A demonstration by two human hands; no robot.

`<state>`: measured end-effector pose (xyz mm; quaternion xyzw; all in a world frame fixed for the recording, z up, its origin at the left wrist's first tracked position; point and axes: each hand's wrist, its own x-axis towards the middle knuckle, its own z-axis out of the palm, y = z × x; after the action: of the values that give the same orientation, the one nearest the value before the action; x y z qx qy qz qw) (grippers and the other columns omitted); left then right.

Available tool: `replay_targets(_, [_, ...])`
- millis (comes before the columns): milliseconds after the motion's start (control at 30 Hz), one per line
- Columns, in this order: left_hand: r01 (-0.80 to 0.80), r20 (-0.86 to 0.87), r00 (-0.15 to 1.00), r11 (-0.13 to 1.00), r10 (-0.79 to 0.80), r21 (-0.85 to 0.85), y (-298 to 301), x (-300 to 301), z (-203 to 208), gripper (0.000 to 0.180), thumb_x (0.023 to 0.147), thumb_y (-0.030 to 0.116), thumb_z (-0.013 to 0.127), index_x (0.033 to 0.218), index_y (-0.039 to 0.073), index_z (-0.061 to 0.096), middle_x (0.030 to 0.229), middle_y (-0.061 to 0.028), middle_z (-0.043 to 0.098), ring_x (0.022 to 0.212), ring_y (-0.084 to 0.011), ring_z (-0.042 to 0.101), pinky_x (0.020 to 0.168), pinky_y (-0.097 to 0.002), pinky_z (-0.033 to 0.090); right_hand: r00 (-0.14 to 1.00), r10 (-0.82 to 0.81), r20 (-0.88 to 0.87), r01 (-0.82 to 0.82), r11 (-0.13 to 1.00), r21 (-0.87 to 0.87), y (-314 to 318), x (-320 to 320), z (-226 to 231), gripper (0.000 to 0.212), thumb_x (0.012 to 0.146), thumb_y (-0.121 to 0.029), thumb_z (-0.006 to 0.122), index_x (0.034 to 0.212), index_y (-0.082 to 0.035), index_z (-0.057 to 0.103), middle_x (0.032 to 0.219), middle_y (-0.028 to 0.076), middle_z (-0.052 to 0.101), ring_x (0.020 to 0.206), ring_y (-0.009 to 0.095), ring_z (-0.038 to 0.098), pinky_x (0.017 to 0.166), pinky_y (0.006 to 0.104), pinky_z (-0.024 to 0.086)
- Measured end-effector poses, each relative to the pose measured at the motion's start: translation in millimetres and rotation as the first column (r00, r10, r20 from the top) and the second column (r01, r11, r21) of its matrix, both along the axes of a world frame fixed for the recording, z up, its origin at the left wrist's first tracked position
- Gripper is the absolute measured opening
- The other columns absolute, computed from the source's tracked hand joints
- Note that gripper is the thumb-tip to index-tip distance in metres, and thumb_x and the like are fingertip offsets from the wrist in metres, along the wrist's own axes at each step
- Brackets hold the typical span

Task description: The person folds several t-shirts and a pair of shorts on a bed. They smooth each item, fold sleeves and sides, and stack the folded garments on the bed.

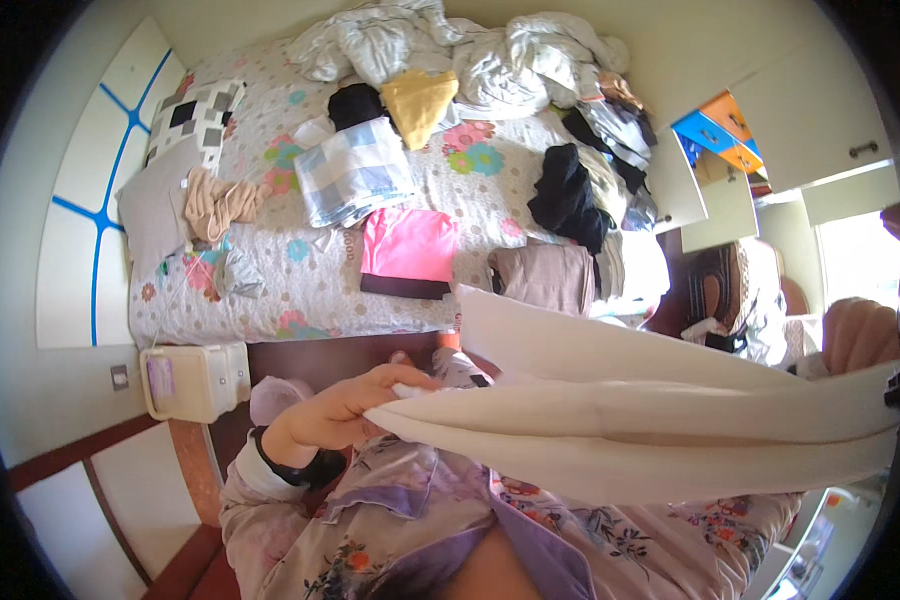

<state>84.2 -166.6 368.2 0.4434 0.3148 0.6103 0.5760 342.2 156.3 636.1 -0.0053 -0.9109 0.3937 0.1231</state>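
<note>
A cream-white garment [630, 410] stretches flat across the lower right, held taut between both hands. My left hand [345, 405] pinches its left end close to my chest; a dark band sits on that wrist. My right hand [860, 335] grips the other end at the far right rim, partly cut off by the picture's edge. Beyond the garment lies a bed [300, 290] with a floral cover, strewn with clothes.
On the bed lie a folded pink top [408, 250], a checked blue-white cloth [355, 170], a yellow piece [418, 100], black clothes [568, 195], a beige folded item [545, 275] and a heap of light laundry [470, 45]. A white box [192, 380] stands by the bed. Cupboard doors [830, 110] are at right.
</note>
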Motion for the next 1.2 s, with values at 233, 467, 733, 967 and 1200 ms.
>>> replay_targets(233, [0.255,-0.03,0.963,0.943,-0.267,-0.215,0.4,-9.0,-11.9,0.034,0.083,0.011,0.058,0.113,-0.003,0.051,0.097,-0.0058,0.058,0.092,-0.0138,0.053,0.083,-0.0267,0.041,0.98,0.138,0.145,-0.137,0.99,-0.02,27.3,-32.6,32.9,0.026,0.086,-0.024,0.053,0.089,0.002,0.057,0.097,0.013,0.057,0.092,0.02,0.056,0.075,0.0314,0.046])
replay_targets(467, [-0.503,-0.183,0.854,0.683,0.487,-0.53,20.5,-42.7,-42.8,0.04,0.082,0.005,0.054,0.121,0.0,0.046,0.107,-0.0014,0.057,0.094,-0.011,0.053,0.084,-0.0248,0.041,0.826,-0.562,0.036,0.535,0.763,-0.363,57.3,-132.6,-40.0,0.04,0.075,-0.02,0.066,0.105,0.003,0.053,0.096,0.009,0.06,0.088,0.016,0.058,0.083,0.0271,0.043])
replay_targets(733, [-0.949,-0.692,-0.159,0.084,0.704,0.304,96.9,-227.1,90.0,0.041,0.086,0.028,0.055,0.113,-0.003,0.052,0.103,-0.0121,0.06,0.093,-0.0152,0.055,0.084,-0.0249,0.04,0.771,-0.41,-0.488,0.437,0.897,-0.063,139.3,-226.5,12.8,0.036,0.076,-0.031,0.07,0.098,-0.003,0.062,0.083,0.002,0.062,0.074,0.011,0.056,0.067,0.023,0.045])
replay_targets(967, [-0.816,-0.724,-0.519,-0.011,0.455,0.578,84.0,-292.7,88.4,0.027,0.087,0.015,0.052,0.112,0.005,0.055,0.098,-0.0075,0.062,0.089,-0.0154,0.057,0.079,-0.0244,0.043,0.888,-0.007,-0.46,0.385,0.561,0.733,148.1,-161.4,-39.5,0.019,0.073,-0.007,0.058,0.092,-0.006,0.059,0.088,0.009,0.061,0.077,0.025,0.059,0.063,0.0344,0.046])
replay_targets(1200, [-0.757,-0.863,-0.39,0.422,0.321,0.499,35.1,-301.5,-126.3,0.036,0.066,-0.012,0.055,0.087,0.016,0.067,0.126,-0.0139,0.043,0.115,-0.0291,0.042,0.095,-0.0354,0.037,0.998,0.062,-0.019,-0.049,0.907,0.418,54.5,-184.1,-321.2,0.018,0.064,-0.011,0.054,0.082,-0.009,0.058,0.078,0.008,0.055,0.072,0.028,0.055,0.063,0.0394,0.044])
